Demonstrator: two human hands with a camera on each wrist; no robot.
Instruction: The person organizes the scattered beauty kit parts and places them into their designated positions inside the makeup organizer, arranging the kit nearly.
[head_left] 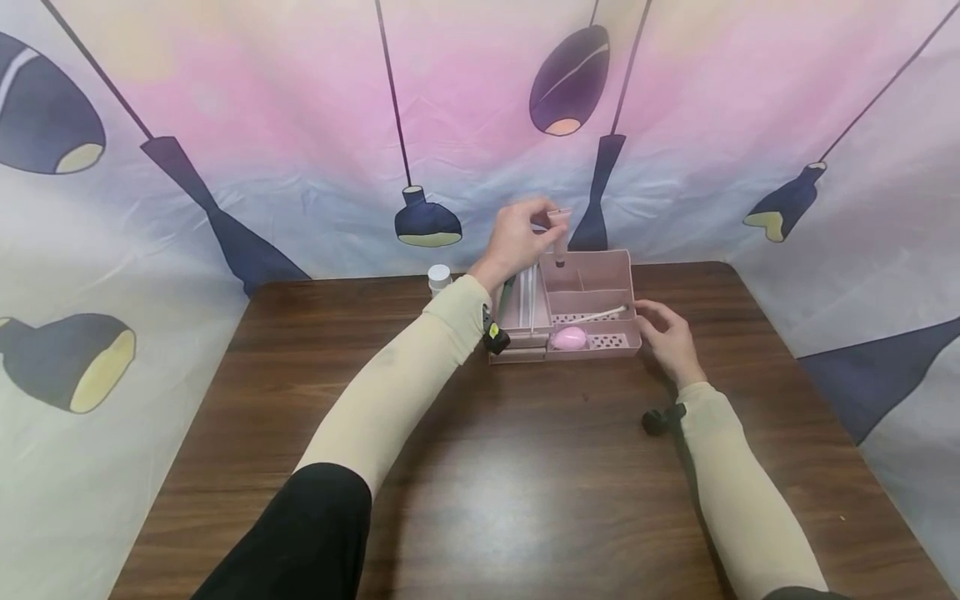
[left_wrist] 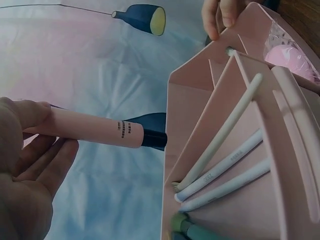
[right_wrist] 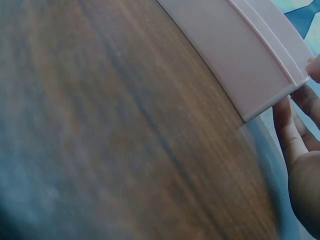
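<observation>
My left hand [head_left: 521, 233] pinches a pink tube [left_wrist: 95, 127] with a black cap [left_wrist: 154, 140], between thumb and fingers. The tube hangs cap-down over the rear of a pink desk organizer [head_left: 611, 271]; in the left wrist view the cap is beside the organizer's wall. My right hand [head_left: 671, 337] is at the organizer's right side, its fingertips touching the wall, fingers fairly straight. Inside stand slim white-handled brushes [left_wrist: 222, 165] and a green-handled one [left_wrist: 200, 231]. A pink egg-shaped sponge [head_left: 570, 338] in clear wrap lies in the front tray, with a thin white stick [head_left: 600, 315] behind it.
A white-capped bottle [head_left: 439, 277] stands left of the organizer, partly behind my left forearm. The brown wooden table [head_left: 517, 500] runs back to a printed cloth [head_left: 315, 217] with lamp drawings. Wrist cameras sit on both sleeves.
</observation>
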